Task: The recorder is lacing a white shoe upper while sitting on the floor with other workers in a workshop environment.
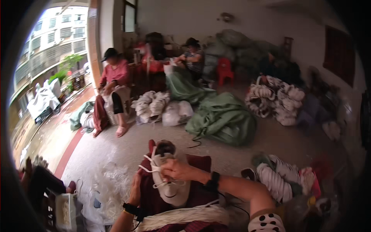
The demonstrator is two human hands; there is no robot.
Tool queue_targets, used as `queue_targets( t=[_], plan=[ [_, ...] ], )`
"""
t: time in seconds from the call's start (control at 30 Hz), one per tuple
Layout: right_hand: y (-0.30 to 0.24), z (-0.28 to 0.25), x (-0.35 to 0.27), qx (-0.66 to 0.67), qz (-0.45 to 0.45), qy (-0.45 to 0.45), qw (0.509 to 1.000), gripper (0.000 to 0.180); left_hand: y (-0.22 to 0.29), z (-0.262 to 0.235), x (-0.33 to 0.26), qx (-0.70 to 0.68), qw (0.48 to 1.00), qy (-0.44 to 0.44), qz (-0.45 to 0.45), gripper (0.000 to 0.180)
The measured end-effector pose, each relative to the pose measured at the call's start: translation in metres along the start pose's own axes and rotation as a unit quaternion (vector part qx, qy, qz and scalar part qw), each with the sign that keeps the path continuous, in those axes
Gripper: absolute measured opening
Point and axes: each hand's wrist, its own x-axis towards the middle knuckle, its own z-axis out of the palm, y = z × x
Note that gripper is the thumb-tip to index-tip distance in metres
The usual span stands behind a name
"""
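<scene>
A white sneaker (168,181) lies on my lap over a dark red cloth, toe toward me, opening pointing away. My right hand (176,169) rests on top of the shoe and pinches its white lace (148,168) near the eyelets. My left hand (135,189) grips the shoe's left side from below. A bundle of white laces (181,216) lies across my knees, close to my body. Both wrists carry dark bands.
Loose white laces (110,181) litter the floor at left. Stacked white shoes (280,179) lie at my right. Green sacks (224,118) and piles of shoes (276,98) fill the middle. One person in red (112,77) and another further back (192,54) sit working.
</scene>
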Motion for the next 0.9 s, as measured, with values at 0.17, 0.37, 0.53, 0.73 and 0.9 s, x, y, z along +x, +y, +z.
queue_targets(
  t=[0.17,0.37,0.53,0.73,0.9],
  plan=[
    [0.008,0.006,0.007,0.078,0.031,-0.091,0.992,0.023,-0.025,-0.051,0.014,0.126,0.99,-0.065,0.007,0.059],
    [0.007,-0.03,-0.018,0.085,0.207,-0.053,0.973,0.022,0.031,-0.051,0.027,0.114,0.973,-0.158,-0.124,0.085],
    [0.003,-0.031,-0.009,0.006,0.137,-0.071,0.988,0.025,0.167,-0.15,0.012,0.146,0.986,0.06,0.053,0.092],
    [-0.011,-0.044,-0.015,-0.042,0.222,-0.151,0.962,0.026,0.073,-0.122,0.03,0.199,0.977,0.06,-0.039,0.081],
    [-0.007,-0.04,-0.016,-0.141,0.143,-0.129,0.971,0.024,-0.031,-0.081,-0.028,0.063,0.976,-0.084,-0.192,0.095]
  ],
)
